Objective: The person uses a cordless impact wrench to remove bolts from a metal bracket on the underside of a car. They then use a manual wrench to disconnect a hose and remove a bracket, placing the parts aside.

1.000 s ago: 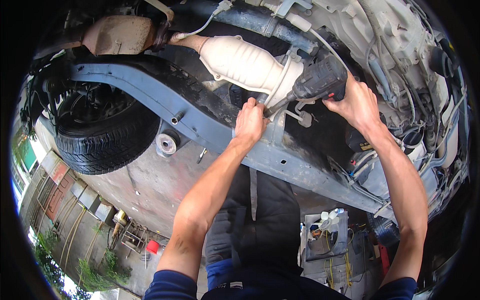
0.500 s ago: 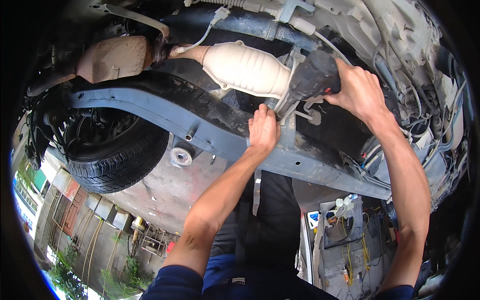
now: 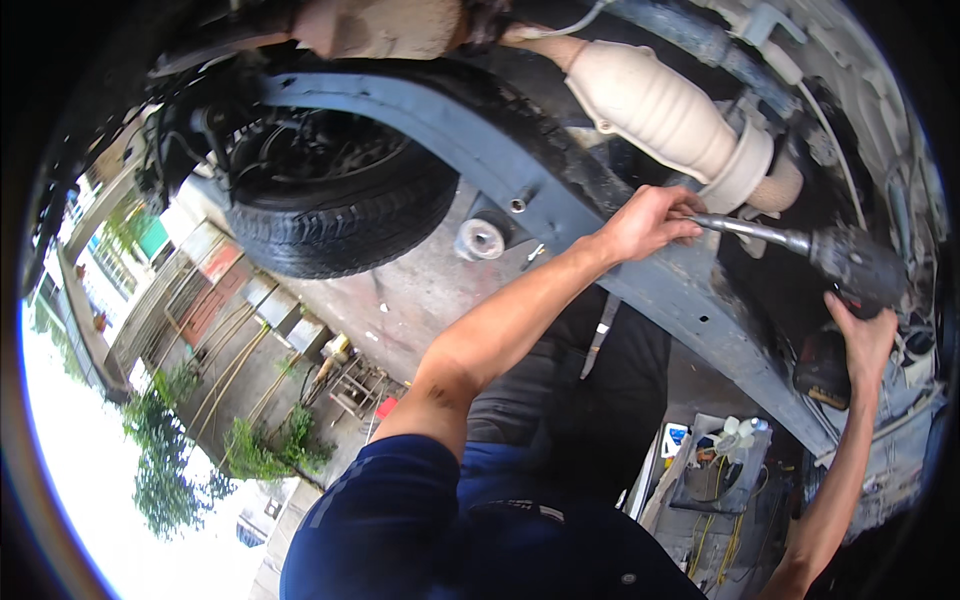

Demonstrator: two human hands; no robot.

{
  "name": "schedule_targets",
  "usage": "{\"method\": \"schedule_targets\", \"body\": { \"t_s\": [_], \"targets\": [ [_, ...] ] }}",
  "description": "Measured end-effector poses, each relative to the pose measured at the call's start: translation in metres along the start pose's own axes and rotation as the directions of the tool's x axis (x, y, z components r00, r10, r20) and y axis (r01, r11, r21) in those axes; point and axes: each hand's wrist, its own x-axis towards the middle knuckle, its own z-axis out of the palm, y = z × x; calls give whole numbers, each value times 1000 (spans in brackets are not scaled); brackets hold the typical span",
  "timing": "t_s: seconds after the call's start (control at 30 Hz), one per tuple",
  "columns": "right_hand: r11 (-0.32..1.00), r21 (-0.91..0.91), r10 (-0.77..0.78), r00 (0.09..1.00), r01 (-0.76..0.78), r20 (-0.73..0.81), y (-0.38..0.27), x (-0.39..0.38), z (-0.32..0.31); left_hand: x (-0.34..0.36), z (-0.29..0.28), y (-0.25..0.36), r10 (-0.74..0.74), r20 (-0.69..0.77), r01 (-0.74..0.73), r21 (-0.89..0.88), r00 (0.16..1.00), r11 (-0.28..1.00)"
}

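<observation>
Looking up at the underside of a raised car, I have both hands on a dark power tool [image 3: 850, 265] with a long metal extension shaft [image 3: 750, 230]. My left hand [image 3: 650, 222] is curled around the far end of that shaft, fingers closed on it, right where it meets the grey-blue frame rail [image 3: 480, 130] and just below the pale catalytic converter [image 3: 660, 105]. My right hand [image 3: 862, 335] reaches up from the lower right and cups the body of the tool from beneath; the palm presses against it, but I cannot tell how tightly the fingers wrap, since the tool hides them. The tool lies nearly level, its shaft pointing to the left toward my left hand, well up against the car's underbody. The frame rail runs diagonally from upper left down to lower right, passing beneath my left wrist. A tyre [image 3: 340, 215] sits behind the rail at upper left, with a round rubber mount [image 3: 480, 240] just beside it. Below, on the ground far off, I see a grey tool cart [image 3: 715, 470] with yellow cables, and at far left a wall with green shrubs [image 3: 260, 450].
</observation>
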Motion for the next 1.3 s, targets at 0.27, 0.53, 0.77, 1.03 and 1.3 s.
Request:
{"method": "schedule_targets", "body": {
  "t_s": [0.27,0.53,0.77,1.03,1.3],
  "targets": [
    [904,394,260,944,-164,-204,32,-88,21,12,23,65,-27,-79,-15,-485,996,875],
    [748,655,408,852,-107,-327,22,-114,47,61,90,77,148,-234,-256,-554,961,792],
    [725,688,423,810,-33,-407,26,-116,44,83,104,78,33,-236,-176,-617,971,767],
    [818,575,355,788,-1,-503,19,-96,54,95,193,56,-284,-163,118,-639,945,760],
    [949,312,76,991,-38,-111,-27,-37,42,154,167,51,-458,-215,77,-840,863,538]
  ]
}}
